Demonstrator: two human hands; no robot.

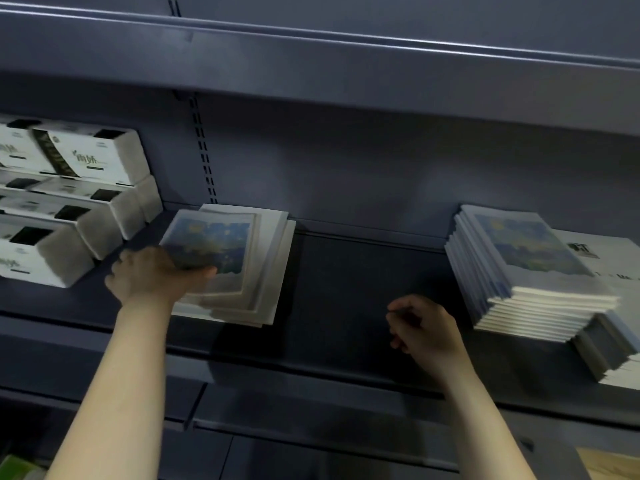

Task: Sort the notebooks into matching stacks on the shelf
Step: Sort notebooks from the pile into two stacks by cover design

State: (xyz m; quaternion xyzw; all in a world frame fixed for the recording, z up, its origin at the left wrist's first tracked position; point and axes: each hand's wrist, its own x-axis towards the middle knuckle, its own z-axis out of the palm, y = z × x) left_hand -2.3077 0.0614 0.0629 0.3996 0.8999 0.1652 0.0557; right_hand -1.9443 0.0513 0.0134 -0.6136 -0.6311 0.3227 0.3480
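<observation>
Closest to my feed are the two bare forearms, the left forearm (pixel 114 393) and the right forearm (pixel 485 410), both reaching up to the dark blue shelf (pixel 346 289). The left grip (pixel 152 271) is on the left stack (pixel 266 282) of notebooks. Its thumb is stretched across the cover of the top notebook (pixel 214 244) and its fingers curl at that notebook's left edge, so I read it as grasping that one. The picture is blurred there, and I cannot tell whether the notebook lies flat on the pile.

That cover is pale grey-white with a blue painted panel flecked with yellow. The notebooks under it are fanned out unevenly to the right and front.

The right grip (pixel 424 330) hangs released over a bare part of the shelf between the two piles, with its fingers loosely curled and nothing in it.

At the right end is the right stack (pixel 540 299). It is taller, shows the same blue and yellow cover on top, and has cream page edges facing me. It leans on a neighbouring pile (pixel 613 271) of white-covered notebooks with dark lettering.

White boxes (pixel 69 202) with black patches are stacked on the shelf's left end, near the left stack.
</observation>
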